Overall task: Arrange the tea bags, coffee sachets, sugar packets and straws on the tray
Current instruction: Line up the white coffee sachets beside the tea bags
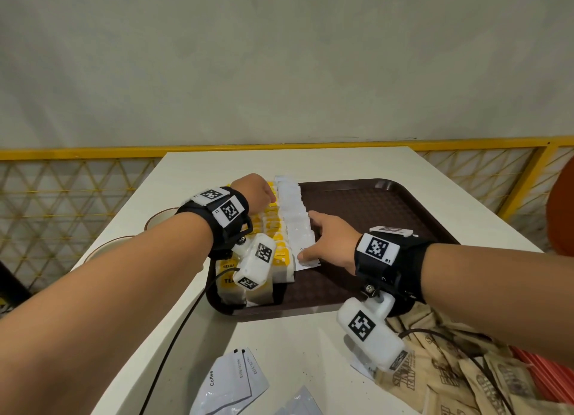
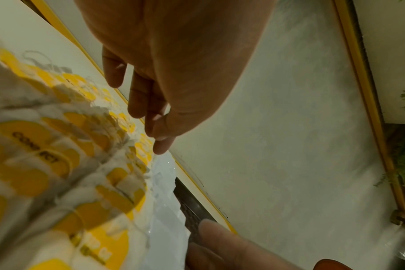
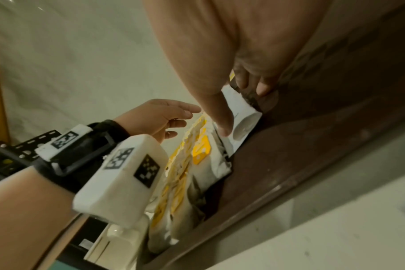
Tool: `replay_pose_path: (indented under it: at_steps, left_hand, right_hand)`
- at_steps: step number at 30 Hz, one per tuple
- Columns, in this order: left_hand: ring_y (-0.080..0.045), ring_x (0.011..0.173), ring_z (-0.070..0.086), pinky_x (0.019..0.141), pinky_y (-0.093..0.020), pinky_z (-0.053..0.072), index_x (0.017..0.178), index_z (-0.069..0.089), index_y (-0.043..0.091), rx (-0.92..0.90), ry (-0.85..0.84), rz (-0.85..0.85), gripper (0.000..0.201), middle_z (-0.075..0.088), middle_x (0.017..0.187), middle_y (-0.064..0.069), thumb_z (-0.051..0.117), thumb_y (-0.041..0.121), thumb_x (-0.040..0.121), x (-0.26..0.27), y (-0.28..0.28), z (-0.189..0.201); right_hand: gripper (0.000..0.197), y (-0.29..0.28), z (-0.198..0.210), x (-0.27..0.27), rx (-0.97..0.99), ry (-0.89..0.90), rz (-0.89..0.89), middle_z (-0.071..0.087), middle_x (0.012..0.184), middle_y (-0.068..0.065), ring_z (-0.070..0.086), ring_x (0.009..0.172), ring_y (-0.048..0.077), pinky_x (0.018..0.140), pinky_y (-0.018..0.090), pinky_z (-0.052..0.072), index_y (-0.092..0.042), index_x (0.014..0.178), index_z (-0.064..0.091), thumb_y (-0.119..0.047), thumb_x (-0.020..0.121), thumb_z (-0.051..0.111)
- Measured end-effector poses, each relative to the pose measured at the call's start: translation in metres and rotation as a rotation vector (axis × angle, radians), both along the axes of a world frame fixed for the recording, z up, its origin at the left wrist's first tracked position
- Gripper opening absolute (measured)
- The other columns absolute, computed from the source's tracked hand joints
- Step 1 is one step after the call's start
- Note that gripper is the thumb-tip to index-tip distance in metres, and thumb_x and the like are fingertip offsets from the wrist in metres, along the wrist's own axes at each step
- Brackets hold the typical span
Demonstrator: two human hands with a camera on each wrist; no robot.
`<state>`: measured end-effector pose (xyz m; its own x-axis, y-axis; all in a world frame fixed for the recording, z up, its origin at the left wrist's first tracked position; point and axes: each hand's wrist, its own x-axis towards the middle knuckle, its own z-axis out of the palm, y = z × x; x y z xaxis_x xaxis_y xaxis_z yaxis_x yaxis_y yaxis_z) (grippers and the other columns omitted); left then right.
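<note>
On the near edge of the white table (image 1: 310, 346) lie loose white coffee sachets (image 1: 231, 380), and at its near right corner a heap of brown sugar packets (image 1: 459, 374), some of them under the right forearm. Beyond them sits the brown tray (image 1: 388, 209), its right half bare. Along the tray's left edge stand yellow-and-white tea bags (image 1: 273, 237) in rows running from the near edge to the far edge, and just beside them, toward the tray's middle, runs a row of white sachets (image 1: 295, 215). The right hand (image 1: 329, 243) is spread, thumb and straight fingers pressed on the near end of that white row. The left hand (image 1: 254, 194) hovers over the far end of the tea bags, fingers loosely curled and holding nothing. Two round dishes (image 1: 155, 220) sit at the table's left edge.
</note>
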<state>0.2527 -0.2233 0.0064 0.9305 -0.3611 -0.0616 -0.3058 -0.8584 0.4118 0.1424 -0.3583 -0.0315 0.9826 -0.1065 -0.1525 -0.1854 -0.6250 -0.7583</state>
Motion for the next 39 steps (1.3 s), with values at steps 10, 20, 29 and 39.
replay_pose_path:
  at_steps: [10, 20, 29, 39]
  left_hand:
    - [-0.024, 0.117, 0.055, 0.099, -0.033, 0.045, 0.113, 0.070, 0.013, -0.023, 0.000, 0.014, 0.031, 0.061, 0.127, -0.005, 0.044, 0.007, 0.096, -0.001, 0.004, 0.001]
    - [-0.024, 0.117, 0.056, 0.098, -0.033, 0.046, 0.114, 0.069, 0.012, 0.005, -0.011, -0.005, 0.031, 0.061, 0.127, -0.004, 0.044, 0.008, 0.096, 0.000, 0.002, 0.000]
    - [-0.024, 0.119, 0.054, 0.099, -0.031, 0.044, 0.117, 0.068, 0.011, -0.002, 0.004, -0.027, 0.031, 0.060, 0.129, -0.007, 0.045, 0.007, 0.097, -0.002, 0.001, 0.002]
    - [-0.005, 0.071, 0.058, 0.072, -0.022, 0.056, 0.098, 0.073, 0.013, -0.055, 0.332, -0.404, 0.013, 0.065, 0.082, 0.003, 0.064, 0.016, 0.089, -0.077, 0.028, 0.049]
  right_hand:
    - [0.064, -0.001, 0.003, 0.007, -0.114, 0.026, -0.004, 0.066, 0.118, 0.011, 0.064, 0.106, 0.032, 0.092, 0.050, 0.052, -0.008, 0.124, 0.055, -0.004, 0.064, 0.077]
    - [0.085, 0.004, 0.003, -0.005, 0.014, 0.045, -0.098, 0.043, 0.144, 0.012, 0.048, 0.126, 0.026, 0.099, 0.033, 0.044, -0.007, 0.152, 0.014, 0.003, 0.083, 0.063]
    - [0.059, 0.008, 0.003, 0.003, 0.083, 0.030, -0.066, 0.044, 0.140, 0.024, 0.050, 0.123, 0.035, 0.103, 0.045, 0.043, 0.000, 0.141, 0.033, 0.007, 0.085, 0.052]
    - [0.017, -0.025, 0.075, -0.036, -0.560, 0.197, 0.618, 0.063, 0.069, -0.004, 0.052, 0.058, 0.002, 0.061, 0.011, 0.041, -0.018, 0.097, 0.069, -0.020, 0.081, 0.075]
